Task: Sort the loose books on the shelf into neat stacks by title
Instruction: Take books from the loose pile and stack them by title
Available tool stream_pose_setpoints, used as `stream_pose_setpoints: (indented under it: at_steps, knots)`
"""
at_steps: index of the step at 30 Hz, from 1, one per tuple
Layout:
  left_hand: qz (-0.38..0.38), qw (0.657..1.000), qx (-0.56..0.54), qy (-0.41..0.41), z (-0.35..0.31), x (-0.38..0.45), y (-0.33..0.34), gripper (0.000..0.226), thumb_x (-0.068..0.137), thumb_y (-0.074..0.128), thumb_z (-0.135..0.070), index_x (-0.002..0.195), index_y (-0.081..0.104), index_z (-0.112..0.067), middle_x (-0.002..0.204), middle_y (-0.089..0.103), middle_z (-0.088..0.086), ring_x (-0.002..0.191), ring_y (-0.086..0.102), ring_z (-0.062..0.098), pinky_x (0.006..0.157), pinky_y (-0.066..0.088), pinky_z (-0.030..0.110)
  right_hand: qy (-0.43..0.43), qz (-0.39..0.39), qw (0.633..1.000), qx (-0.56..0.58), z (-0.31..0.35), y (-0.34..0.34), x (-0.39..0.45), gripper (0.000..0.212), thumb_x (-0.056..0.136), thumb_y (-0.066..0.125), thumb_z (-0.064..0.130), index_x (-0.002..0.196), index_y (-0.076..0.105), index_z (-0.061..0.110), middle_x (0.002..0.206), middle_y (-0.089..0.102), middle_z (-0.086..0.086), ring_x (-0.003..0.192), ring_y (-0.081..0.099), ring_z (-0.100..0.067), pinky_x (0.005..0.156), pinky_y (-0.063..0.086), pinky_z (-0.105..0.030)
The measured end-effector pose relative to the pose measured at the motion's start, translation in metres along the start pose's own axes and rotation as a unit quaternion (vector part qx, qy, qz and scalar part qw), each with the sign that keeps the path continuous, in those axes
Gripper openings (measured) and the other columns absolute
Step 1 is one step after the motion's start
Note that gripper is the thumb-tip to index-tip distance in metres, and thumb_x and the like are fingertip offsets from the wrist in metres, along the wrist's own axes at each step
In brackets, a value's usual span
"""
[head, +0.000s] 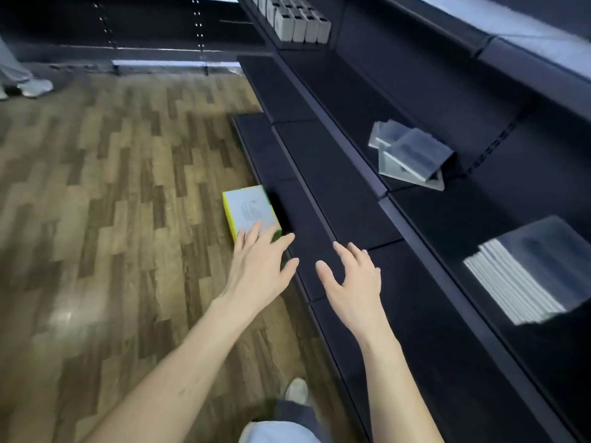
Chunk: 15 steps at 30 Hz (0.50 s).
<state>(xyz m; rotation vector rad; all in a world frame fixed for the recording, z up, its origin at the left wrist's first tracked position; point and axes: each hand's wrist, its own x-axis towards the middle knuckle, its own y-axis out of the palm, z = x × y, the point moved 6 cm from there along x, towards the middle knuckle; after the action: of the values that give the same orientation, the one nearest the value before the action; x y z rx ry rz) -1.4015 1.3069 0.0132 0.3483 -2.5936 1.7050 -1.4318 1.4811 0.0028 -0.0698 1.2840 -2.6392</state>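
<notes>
Left hand (259,266) spread, fingertips over the near end of the yellow-edged book (251,211), contact hard to tell through blur; right hand (350,276) spread, holding nothing, above the bottom shelf (323,161). Book flat at the shelf's front edge, long axis pointing away, probably for pickup. Beyond: loose grey books (412,155) askew, neat stack (524,273).
</notes>
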Motion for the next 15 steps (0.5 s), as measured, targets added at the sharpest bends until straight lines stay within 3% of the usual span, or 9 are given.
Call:
stream_pose_setpoints:
  at_steps: [7,15]
  knots:
    - [0.017,0.998,0.016,-0.05,0.044,0.047,0.007,0.047,0.093,0.055,-0.044,0.137,0.053,-0.031,0.152,0.039,0.001,0.148,0.017,0.028,0.12,0.007,0.046,-0.03,0.041,0.999,-0.008,0.021,0.042,0.074,0.056,0.099,0.049,0.05,0.15,0.04,0.029,0.162,0.027,-0.001,0.153,0.008,-0.023,0.121,0.003,-0.052]
    - [0.028,0.998,0.03,-0.038,0.054,0.164,0.014,0.048,0.096,0.05,-0.04,0.142,0.047,-0.025,0.151,0.039,0.003,0.147,0.02,0.023,0.117,0.018,0.035,-0.051,0.044,0.997,0.025,0.036,0.041,0.199,0.059,0.099,0.051,0.046,0.151,0.038,0.023,0.159,0.034,-0.002,0.15,0.02,-0.018,0.121,0.015,-0.052]
